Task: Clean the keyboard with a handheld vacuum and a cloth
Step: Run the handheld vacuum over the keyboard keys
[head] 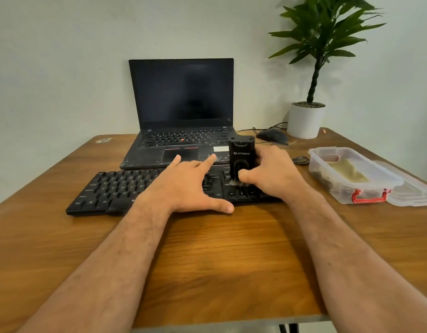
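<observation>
The desk [219, 248] is smooth, grained wood with a soft sheen, the keyboard [116, 191] and handheld vacuum [241, 152] matt black plastic, the storage box [351, 188] clear plastic.

Both forearms bare, hairy; no sleeves visible; left hand [183, 186], right hand [272, 175] ungloved.

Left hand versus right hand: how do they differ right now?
The left hand lies flat, fingers spread, pressing on the keyboard; the right hand is curled round the upright handheld vacuum. The left hand covers the keyboard's middle, while the right hand works at its right end. Both are bare and over the same keyboard.
</observation>
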